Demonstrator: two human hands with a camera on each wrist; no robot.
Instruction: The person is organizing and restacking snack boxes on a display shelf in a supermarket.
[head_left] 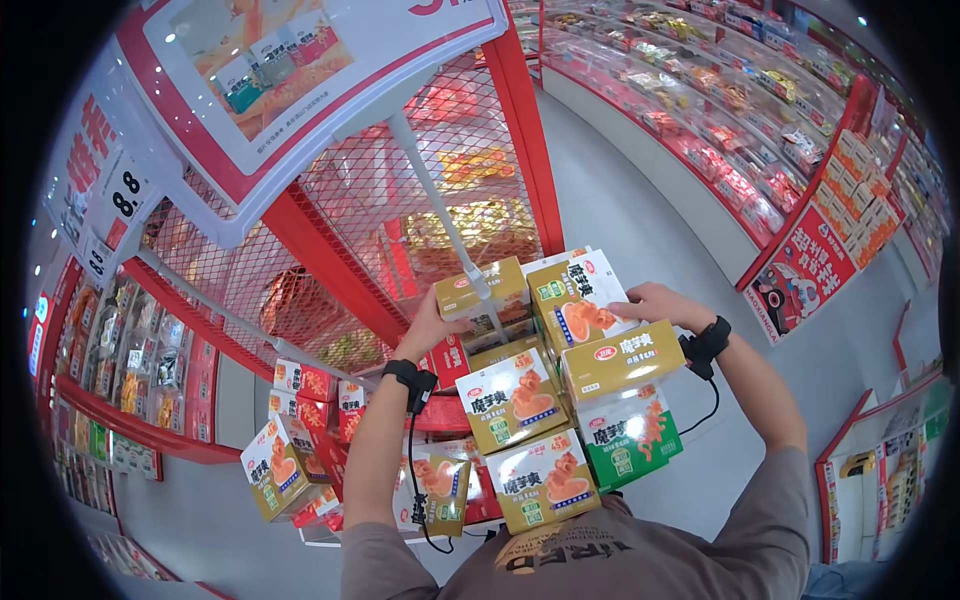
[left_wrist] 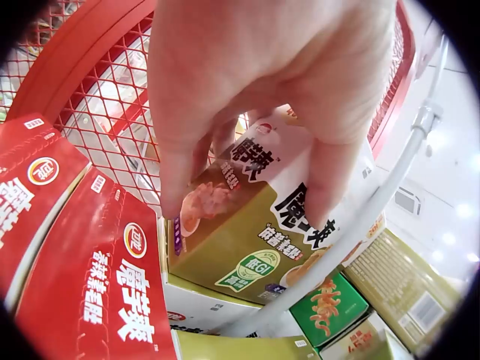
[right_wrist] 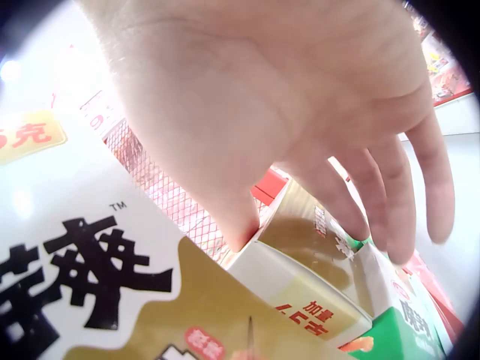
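Observation:
My left hand [head_left: 436,326] grips a gold and white snack box [head_left: 482,288], thumb on one side and fingers over the other; in the left wrist view the same box [left_wrist: 232,225] sits under that hand [left_wrist: 277,67]. To its right, my right hand [head_left: 672,306] holds another gold and white box [head_left: 578,312] near its right edge. In the right wrist view, the thumb of this hand [right_wrist: 292,112] lies at the left edge of a box [right_wrist: 300,262], with the fingers spread past its other side. More gold boxes [head_left: 512,400] and a green one [head_left: 632,440] are stacked nearer the body.
A red mesh bin [head_left: 400,210] stands ahead, with a white pole [head_left: 430,180] rising beside the boxes to a price sign [head_left: 320,80]. Red boxes [left_wrist: 105,270] stand left of the left hand. Snack shelves [head_left: 690,110] line the right, across a grey floor [head_left: 620,190].

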